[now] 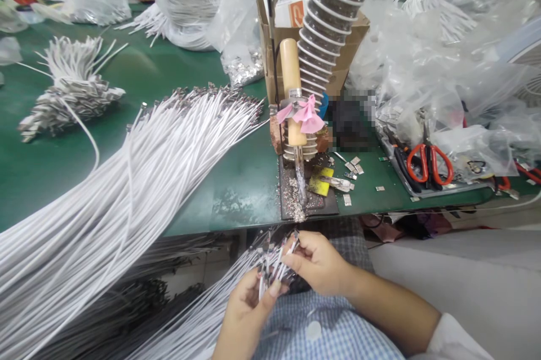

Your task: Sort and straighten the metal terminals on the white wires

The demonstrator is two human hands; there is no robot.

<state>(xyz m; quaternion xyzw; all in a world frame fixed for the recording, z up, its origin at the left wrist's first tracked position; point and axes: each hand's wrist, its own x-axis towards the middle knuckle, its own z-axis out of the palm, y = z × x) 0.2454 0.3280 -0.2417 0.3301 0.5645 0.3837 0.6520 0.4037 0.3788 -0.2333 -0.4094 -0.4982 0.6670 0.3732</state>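
Before the table (245, 180), left fingers (269, 296) and right fingers (298, 263) closed around white cables (203, 309), ends half-hidden.

Cables (139, 174) left of soldering iron (297, 137), scissors (433, 151) right.

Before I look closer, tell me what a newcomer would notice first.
First, the thick sheaf of white cables, sweeping over the left of the green table. Then, mid-picture, the wooden handle and pink bow, before the ridged hose. Below, the left hand and right hand hold a smaller bunch.
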